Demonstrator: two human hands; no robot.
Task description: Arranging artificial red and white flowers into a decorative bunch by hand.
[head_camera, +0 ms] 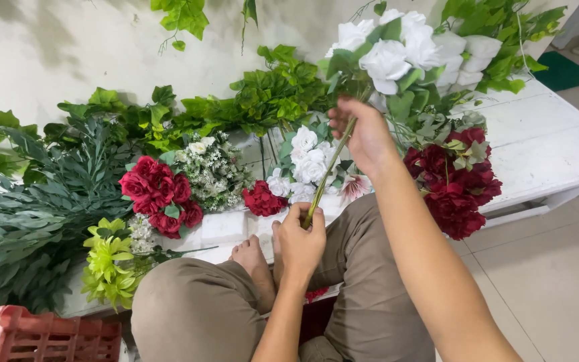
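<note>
White platform (544,144), hands (301,243) gripping stem (330,167)

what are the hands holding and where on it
A bunch of white artificial roses, by its green stem: left hand grips the bottom end, right hand grips higher up, just below the blooms.

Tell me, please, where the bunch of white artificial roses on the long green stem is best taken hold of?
On the bare green stem, below the white rose bunch, coming from the side. It slants free there, slim enough to pinch; the left hand holds its base, the right hand its upper part.
</note>
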